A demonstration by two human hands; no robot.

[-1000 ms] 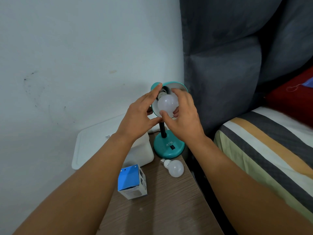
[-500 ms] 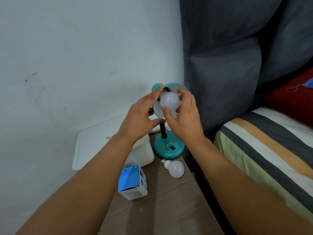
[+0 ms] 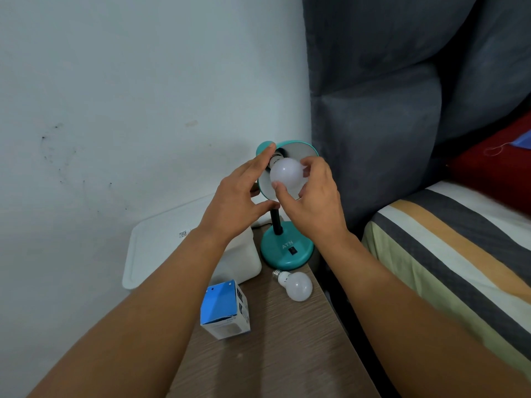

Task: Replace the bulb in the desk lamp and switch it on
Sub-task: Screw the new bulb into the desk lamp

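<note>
bulb (image 3: pixel 286 174) sits inside the teal lamp's shade (image 3: pixel 301 149), its neck at the dark socket, round end facing the camera. right hand (image 3: pixel 313 201) pinches it: thumb on the lower front, fingers curled over the upper right side. left hand (image 3: pixel 238 201) holds the shade's left rim, forefinger stretched up along the edge, thumb under the bottom edge near the black stem, fingers spread apart. lamp base (image 3: pixel 287 249) stands at the back of a wooden table (image 3: pixel 287 349), with a small black switch on its front. spare bulb (image 3: pixel 296 284) lies on its side just in front of the base, screw cap pointing back left. blue and white box (image 3: pixel 225 310) stands left of it, near the left forearm. white bin (image 3: pixel 161 245) sits against the wall, behind the left wrist. striped bed (image 3: pixel 448 254) lies to the right.
</note>
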